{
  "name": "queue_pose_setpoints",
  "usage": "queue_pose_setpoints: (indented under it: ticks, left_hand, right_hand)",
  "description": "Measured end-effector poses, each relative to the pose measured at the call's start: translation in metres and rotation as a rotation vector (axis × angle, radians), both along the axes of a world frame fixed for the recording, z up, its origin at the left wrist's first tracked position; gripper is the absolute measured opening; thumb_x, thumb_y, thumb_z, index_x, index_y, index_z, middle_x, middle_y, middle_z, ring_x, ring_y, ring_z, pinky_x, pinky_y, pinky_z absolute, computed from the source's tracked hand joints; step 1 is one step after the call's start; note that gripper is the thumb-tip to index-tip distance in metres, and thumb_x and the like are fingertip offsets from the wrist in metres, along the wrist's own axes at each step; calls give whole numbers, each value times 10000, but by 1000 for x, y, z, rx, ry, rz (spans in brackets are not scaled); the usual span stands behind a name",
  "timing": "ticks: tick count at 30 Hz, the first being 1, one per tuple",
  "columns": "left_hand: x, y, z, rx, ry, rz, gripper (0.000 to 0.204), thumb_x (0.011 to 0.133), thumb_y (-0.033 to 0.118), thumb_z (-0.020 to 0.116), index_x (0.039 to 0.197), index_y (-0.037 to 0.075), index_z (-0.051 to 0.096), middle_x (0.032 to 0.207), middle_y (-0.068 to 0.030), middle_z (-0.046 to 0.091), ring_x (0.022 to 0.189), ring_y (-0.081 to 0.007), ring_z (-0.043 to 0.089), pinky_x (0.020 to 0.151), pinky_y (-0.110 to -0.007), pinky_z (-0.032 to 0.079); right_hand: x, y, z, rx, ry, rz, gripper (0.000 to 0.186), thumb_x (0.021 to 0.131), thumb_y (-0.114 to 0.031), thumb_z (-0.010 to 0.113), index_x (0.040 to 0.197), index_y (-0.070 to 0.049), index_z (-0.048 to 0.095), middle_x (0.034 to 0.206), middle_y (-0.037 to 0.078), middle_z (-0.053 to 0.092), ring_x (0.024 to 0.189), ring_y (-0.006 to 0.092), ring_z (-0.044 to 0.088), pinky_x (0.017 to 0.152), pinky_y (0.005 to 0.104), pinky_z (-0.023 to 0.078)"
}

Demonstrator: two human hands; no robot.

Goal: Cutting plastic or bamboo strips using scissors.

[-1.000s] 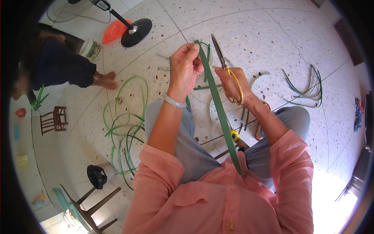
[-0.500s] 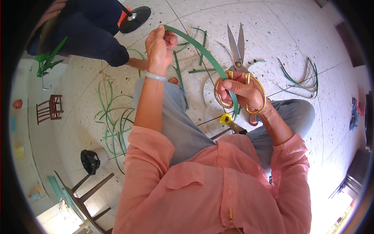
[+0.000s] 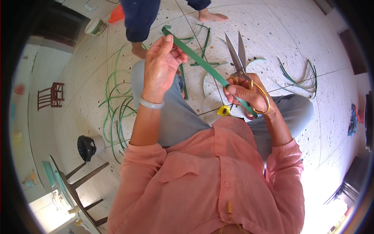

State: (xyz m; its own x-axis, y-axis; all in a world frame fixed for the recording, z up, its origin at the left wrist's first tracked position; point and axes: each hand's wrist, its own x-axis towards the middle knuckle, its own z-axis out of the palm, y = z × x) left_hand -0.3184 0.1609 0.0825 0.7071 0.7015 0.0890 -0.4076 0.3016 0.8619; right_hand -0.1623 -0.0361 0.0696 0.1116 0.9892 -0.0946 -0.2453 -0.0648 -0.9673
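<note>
A flat green strip (image 3: 206, 65) slants between my two hands, its far end curling past my left fingertips. My left hand (image 3: 161, 66), with a pale bangle (image 3: 152, 104) at the wrist, pinches the strip near that end. In my right hand (image 3: 251, 93) are gold-handled scissors (image 3: 238, 54), their blades parted and pointing away from me. The same hand's thumb presses the strip's lower part, and a short tail hangs below it. The blades stand clear of the strip.
Loose green strips (image 3: 115, 113) lie on the speckled floor at left, with others (image 3: 306, 80) at right. Between my knees is a yellow tape measure (image 3: 223, 110). Another person's leg (image 3: 140, 23) stands ahead. At left are a black-lined bin (image 3: 86, 147) and a wooden chair (image 3: 51, 96).
My left hand has come nearer with the strip, which is now straighter. My right hand has tilted the scissors and lowered slightly. The other person has moved to the right.
</note>
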Motion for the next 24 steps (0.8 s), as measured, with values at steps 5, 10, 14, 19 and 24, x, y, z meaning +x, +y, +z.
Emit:
queue_pose_setpoints:
  ticks: [5, 10, 14, 19, 24]
  left_hand:
    - [-24, -6, 1, -31, -28, 14, 181, 968, 210, 567, 902, 44, 538, 817, -73, 609, 748, -170, 587, 683, -319, 470]
    - [-35, -40, -1, 31, 53, 3, 136, 938, 146, 611, 959, 33, 537, 832, -72, 616, 753, -168, 599, 682, -314, 483]
    - [-42, -48, -5, 28, 32, -77, 135, 953, 144, 583, 1003, 26, 540, 867, -84, 627, 771, -186, 612, 693, -329, 512]
    - [-45, -51, 5, 2, -4, -109, 124, 968, 159, 539, 1024, 49, 522, 942, -91, 602, 879, -200, 590, 809, -352, 478]
    - [-50, -41, 1, 9, -80, -198, 131, 969, 157, 531, 1045, 51, 516, 971, -105, 600, 935, -230, 584, 866, -372, 467]
  right_hand:
    - [-15, -10, 4, -115, -62, -34, 150, 890, -130, 640, 827, 3, 609, 672, 36, 600, 540, 55, 470, 465, 217, 345]
    - [-29, -3, 9, -110, -100, -69, 142, 884, -123, 639, 800, -14, 600, 660, 27, 604, 509, 53, 465, 446, 214, 344]
    - [-39, -2, 13, -134, -187, -71, 174, 891, -160, 641, 793, -23, 595, 652, 23, 600, 502, 55, 464, 447, 217, 349]
    - [-53, -9, 25, -181, -96, -90, 273, 916, -264, 635, 803, -19, 593, 643, 33, 591, 503, 71, 468, 445, 233, 350]
    - [-52, -17, 17, -112, 30, 55, 312, 928, -301, 617, 814, -13, 588, 660, 56, 581, 524, 104, 478, 474, 258, 362]
